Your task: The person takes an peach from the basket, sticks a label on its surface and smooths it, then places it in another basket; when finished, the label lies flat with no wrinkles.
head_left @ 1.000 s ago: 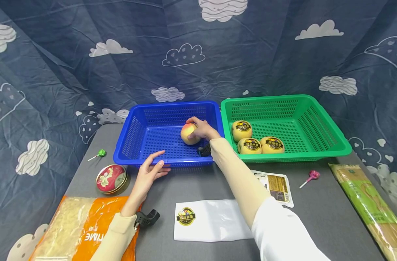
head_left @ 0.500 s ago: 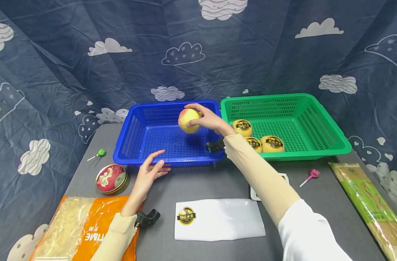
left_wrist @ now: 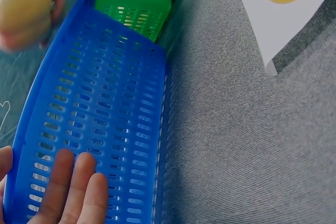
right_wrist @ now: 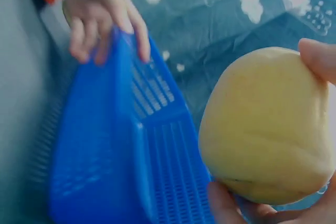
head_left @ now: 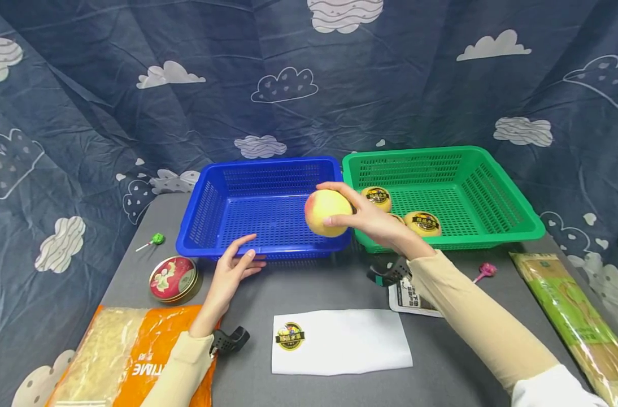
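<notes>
My right hand (head_left: 372, 217) grips a yellow peach (head_left: 325, 213) with a red blush, held up over the near right corner of the blue basket (head_left: 263, 250). In the right wrist view the peach (right_wrist: 265, 124) shows a plain yellow side, fingers below and above it. My left hand (head_left: 230, 277) holds the basket's near rim: three fingers (left_wrist: 84, 187) lie along the outer wall, while the index finger and thumb reach over the edge. A white sheet (head_left: 349, 345) with one round fruit-logo sticker (head_left: 290, 336) lies in front.
Right of the blue basket stands a green basket (head_left: 492, 242) with several yellow fruits (head_left: 423, 224) bearing logo stickers. Around lie a red tin (head_left: 173, 278), an orange bag (head_left: 153, 345), a green lollipop (head_left: 157, 238), a pink lollipop (head_left: 487, 270), a packet (head_left: 410, 297) and a long green package (head_left: 568, 305).
My right hand has lifted the peach off the blue basket's floor and brought it right and toward me. The left hand has stayed at the rim.
</notes>
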The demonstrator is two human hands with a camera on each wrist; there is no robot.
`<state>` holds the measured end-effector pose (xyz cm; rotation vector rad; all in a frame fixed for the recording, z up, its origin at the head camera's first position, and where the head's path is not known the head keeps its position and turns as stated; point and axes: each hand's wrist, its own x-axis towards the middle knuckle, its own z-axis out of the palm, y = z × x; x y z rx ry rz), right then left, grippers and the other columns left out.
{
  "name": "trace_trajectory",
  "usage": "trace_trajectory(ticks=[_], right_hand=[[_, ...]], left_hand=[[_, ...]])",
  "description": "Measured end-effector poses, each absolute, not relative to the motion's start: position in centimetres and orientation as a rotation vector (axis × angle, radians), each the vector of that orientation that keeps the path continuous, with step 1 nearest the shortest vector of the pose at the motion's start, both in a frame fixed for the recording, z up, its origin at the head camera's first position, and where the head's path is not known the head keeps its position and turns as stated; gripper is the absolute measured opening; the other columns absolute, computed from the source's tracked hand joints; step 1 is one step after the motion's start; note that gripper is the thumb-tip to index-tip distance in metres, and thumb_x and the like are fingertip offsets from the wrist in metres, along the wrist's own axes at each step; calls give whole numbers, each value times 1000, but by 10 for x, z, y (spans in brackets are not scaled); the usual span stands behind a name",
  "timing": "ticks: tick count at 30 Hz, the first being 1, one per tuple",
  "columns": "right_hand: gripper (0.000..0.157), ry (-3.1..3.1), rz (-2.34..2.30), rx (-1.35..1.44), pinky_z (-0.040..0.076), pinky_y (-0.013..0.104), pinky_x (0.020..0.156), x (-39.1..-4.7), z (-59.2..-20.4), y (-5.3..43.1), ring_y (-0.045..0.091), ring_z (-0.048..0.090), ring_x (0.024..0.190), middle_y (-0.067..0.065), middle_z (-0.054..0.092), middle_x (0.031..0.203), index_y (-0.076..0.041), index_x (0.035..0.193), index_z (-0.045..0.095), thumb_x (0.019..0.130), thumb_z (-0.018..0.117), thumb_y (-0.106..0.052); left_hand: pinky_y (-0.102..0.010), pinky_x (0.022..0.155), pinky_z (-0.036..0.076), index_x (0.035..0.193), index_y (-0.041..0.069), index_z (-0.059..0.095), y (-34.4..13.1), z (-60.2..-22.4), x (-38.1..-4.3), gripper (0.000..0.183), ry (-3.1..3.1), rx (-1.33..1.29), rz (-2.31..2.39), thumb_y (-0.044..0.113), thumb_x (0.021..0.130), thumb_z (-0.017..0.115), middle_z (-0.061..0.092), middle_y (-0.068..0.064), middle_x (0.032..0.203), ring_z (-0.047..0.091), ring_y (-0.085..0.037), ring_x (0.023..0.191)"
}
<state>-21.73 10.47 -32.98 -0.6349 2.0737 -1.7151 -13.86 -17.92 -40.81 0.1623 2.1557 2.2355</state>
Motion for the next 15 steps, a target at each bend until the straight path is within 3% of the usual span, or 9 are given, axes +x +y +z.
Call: trace_trajectory(ticks=[5, 10, 15], right_hand=[[62, 2109, -1628, -624, 44, 41, 80, -183, -342, 125, 29, 47, 104, 1, 34, 130, -33, 131, 38, 79, 70, -24], [63, 2131, -1600, -656, 47, 39, 76, -158, -358, 134, 30, 51, 99, 2, 36, 129, -27, 128, 40, 76, 73, -18], [64, 2296, -1524, -738, 45, 39, 77, -141, -375, 132, 26, 47, 101, 2, 44, 122, -24, 125, 45, 70, 78, -24]], left_hand=[[-51, 83, 43, 132, -2, 38, -180, -408, -138, 41, 2159, 164, 2242, 12, 94, 47, 51, -40, 104, 61, -34, 85], [-51, 83, 43, 132, -1, 38, -179, -408, -137, 40, 2171, 166, 2238, 12, 94, 47, 51, -41, 104, 61, -33, 85], [-50, 83, 43, 132, 1, 39, -178, -409, -138, 40, 2173, 172, 2237, 12, 94, 47, 50, -41, 105, 61, -33, 85]])
